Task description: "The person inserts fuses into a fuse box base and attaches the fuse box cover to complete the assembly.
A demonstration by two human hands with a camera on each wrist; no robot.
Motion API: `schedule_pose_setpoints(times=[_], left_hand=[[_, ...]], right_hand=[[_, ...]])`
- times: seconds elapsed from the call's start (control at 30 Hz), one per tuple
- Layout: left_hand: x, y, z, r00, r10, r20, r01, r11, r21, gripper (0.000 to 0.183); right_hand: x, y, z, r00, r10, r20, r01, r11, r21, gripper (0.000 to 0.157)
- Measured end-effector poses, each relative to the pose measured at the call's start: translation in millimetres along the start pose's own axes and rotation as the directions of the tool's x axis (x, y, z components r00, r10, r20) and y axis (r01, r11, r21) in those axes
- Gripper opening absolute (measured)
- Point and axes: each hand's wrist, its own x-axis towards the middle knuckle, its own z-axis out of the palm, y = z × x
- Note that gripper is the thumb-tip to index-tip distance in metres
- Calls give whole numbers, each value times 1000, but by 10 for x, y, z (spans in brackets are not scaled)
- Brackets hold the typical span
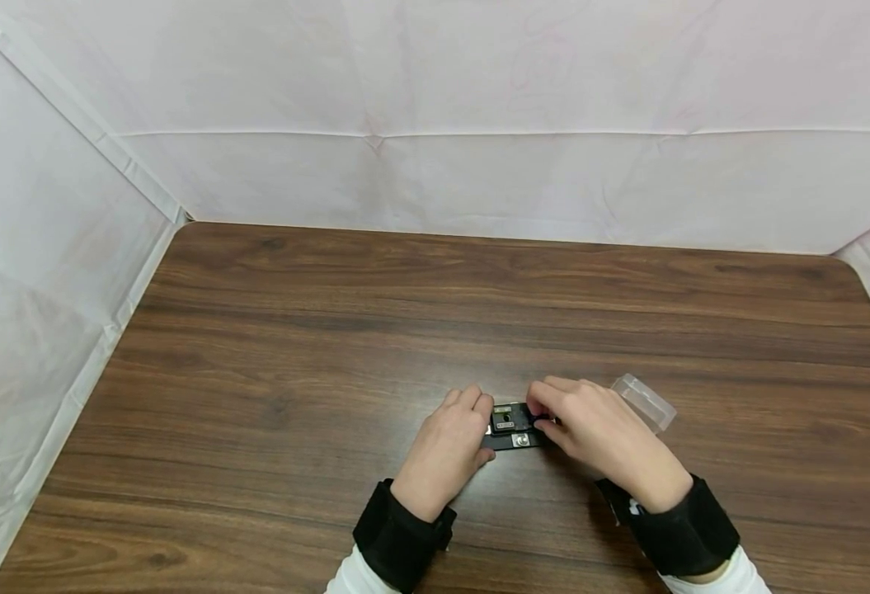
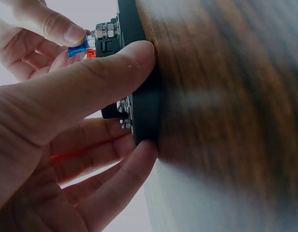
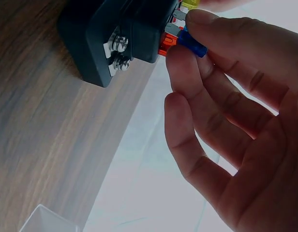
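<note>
A black fuse block (image 1: 505,418) with metal screw terminals (image 3: 119,44) along its side lies on the table in the head view. My left hand (image 1: 444,445) grips its left end, thumb on one edge and fingers on the other. Between thumb and fingertips, my right hand (image 1: 599,429) pinches a blue blade fuse (image 3: 192,43), its metal blades showing, close over the block's top. An orange-red fuse (image 3: 167,44) sits in the block right beside it. Part of something yellow (image 3: 191,4) shows further along. In the head view, the right fingers hide the blue fuse.
A clear plastic cover (image 1: 644,403) lies just beyond my right hand, and its corner shows low in the right wrist view. The brown wood-grain table (image 1: 293,330) is bordered by white sheeting (image 1: 442,181) at the back and sides.
</note>
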Motion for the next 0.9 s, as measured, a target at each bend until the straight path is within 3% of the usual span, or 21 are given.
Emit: schedule_pose_setpoints(times=[0.5,0.9], left_hand=[[2,11,-3,1000,-4,-2,4,1000,6,44],[-2,5,-2,1000,2,-9,-2,1000,3,45]], right_hand=[[-8,-1,-16,999,34,28,-33,999,-11,26],[-43,-19,-78,1000,-7,28,7,1000,-1,18]])
